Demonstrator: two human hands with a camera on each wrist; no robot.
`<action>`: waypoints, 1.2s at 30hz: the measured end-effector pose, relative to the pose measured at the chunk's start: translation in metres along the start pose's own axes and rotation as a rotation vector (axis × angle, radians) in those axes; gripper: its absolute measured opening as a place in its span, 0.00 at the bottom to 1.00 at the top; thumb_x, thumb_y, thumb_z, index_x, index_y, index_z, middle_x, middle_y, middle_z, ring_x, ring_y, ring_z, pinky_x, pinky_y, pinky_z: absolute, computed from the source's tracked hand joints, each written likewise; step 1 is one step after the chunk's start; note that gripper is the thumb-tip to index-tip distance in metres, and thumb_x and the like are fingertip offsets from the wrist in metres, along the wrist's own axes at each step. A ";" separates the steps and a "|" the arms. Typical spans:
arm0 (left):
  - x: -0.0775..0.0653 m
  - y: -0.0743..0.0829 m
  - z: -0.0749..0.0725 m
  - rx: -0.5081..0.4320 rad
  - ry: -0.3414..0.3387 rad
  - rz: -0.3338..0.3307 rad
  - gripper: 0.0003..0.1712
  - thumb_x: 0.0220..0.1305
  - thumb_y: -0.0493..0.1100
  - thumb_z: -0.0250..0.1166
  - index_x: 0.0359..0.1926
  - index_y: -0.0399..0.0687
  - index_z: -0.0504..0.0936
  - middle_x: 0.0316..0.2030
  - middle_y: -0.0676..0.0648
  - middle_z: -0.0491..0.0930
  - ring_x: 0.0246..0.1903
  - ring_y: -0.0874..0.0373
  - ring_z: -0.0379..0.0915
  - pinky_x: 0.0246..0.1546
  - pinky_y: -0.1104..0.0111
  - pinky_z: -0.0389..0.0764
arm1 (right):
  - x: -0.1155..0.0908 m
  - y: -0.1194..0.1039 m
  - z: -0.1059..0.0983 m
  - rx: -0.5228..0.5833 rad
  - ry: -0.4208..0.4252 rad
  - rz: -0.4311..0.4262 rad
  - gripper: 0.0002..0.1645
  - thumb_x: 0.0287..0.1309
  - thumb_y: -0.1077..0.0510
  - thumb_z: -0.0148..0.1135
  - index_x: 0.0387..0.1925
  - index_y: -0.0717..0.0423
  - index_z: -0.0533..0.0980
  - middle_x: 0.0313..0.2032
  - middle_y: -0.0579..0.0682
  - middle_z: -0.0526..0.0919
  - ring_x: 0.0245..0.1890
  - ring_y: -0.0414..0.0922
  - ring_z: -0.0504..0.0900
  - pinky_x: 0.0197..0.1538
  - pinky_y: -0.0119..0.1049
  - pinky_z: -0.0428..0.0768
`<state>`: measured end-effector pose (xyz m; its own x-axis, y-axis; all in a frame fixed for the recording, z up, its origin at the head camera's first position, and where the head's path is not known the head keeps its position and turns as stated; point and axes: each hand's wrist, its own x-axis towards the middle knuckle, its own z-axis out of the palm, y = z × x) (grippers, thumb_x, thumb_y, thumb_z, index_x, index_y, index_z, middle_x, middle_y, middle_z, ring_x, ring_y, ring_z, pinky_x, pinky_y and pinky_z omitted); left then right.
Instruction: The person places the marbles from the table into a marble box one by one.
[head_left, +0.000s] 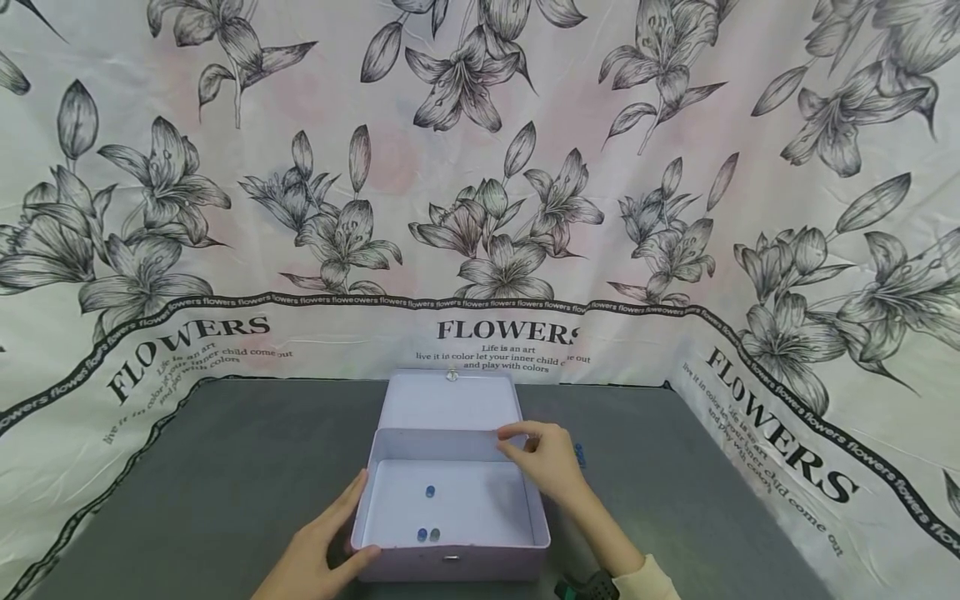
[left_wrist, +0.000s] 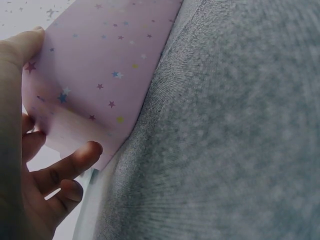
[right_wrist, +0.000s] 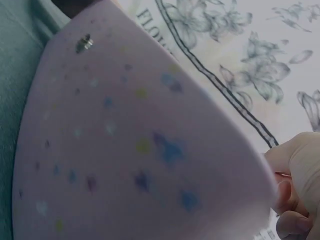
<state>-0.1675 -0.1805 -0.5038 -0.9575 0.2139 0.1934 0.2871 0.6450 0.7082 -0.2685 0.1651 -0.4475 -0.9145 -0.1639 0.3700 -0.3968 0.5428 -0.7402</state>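
Observation:
A pale lilac tin box [head_left: 450,565] stands with its lid [head_left: 450,402] tipped back behind it. Inside lie two blue marbles [head_left: 430,492] and a greyish one [head_left: 435,535]. My left hand [head_left: 318,537] grips the front left corner, its thumb at the front and its fingers along the left wall; the left wrist view shows the thumb [left_wrist: 30,45] on the star-printed outside. Over the back right part of the box, my right hand [head_left: 551,458] has thumb and index fingertips close together. I cannot tell whether something small sits between them. In the right wrist view, its curled fingers [right_wrist: 295,225] show beyond the box.
Several blue marbles [head_left: 580,454] lie right of the box, partly behind the right hand. A dark grey cloth [head_left: 262,450] covers the table. Flower-printed fabric [head_left: 510,250] hangs behind and on both sides. A dark strap [head_left: 588,587] is at the right wrist.

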 end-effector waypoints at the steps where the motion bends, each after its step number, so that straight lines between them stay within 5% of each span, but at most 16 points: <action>1: 0.000 0.000 0.000 -0.001 -0.001 -0.002 0.53 0.67 0.65 0.72 0.84 0.56 0.59 0.81 0.48 0.58 0.77 0.37 0.62 0.67 0.33 0.71 | -0.001 0.002 -0.003 0.004 0.008 0.006 0.09 0.60 0.63 0.77 0.43 0.58 0.91 0.12 0.48 0.76 0.10 0.30 0.58 0.16 0.26 0.58; 14: -0.001 0.001 -0.001 0.005 0.008 0.005 0.53 0.67 0.65 0.72 0.84 0.55 0.59 0.81 0.49 0.58 0.77 0.40 0.62 0.67 0.35 0.73 | -0.009 0.034 -0.033 -0.021 0.117 0.136 0.08 0.61 0.62 0.77 0.43 0.55 0.91 0.37 0.50 0.93 0.14 0.36 0.72 0.18 0.28 0.65; 22: 0.000 -0.001 0.001 0.002 0.004 0.004 0.53 0.67 0.66 0.71 0.84 0.57 0.58 0.81 0.49 0.58 0.77 0.40 0.61 0.67 0.34 0.72 | -0.016 0.063 -0.052 -0.061 0.174 0.181 0.10 0.63 0.64 0.75 0.46 0.60 0.90 0.39 0.56 0.93 0.23 0.52 0.89 0.19 0.29 0.69; 29: 0.000 0.000 0.000 -0.006 -0.001 0.005 0.53 0.67 0.64 0.72 0.84 0.55 0.58 0.82 0.48 0.58 0.77 0.39 0.61 0.67 0.34 0.72 | -0.024 0.088 -0.061 -0.136 0.201 0.204 0.10 0.63 0.63 0.75 0.45 0.61 0.90 0.34 0.55 0.92 0.11 0.35 0.71 0.18 0.28 0.64; 36: 0.000 0.000 0.000 -0.013 -0.018 -0.008 0.54 0.67 0.65 0.71 0.85 0.56 0.57 0.82 0.48 0.56 0.77 0.37 0.61 0.67 0.32 0.70 | -0.032 0.103 -0.061 -0.187 0.186 0.208 0.09 0.61 0.63 0.76 0.43 0.60 0.90 0.26 0.50 0.90 0.10 0.34 0.64 0.17 0.28 0.62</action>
<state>-0.1674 -0.1804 -0.5033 -0.9592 0.2220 0.1753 0.2788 0.6372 0.7185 -0.2750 0.2760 -0.5012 -0.9372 0.1105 0.3307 -0.1656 0.6934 -0.7012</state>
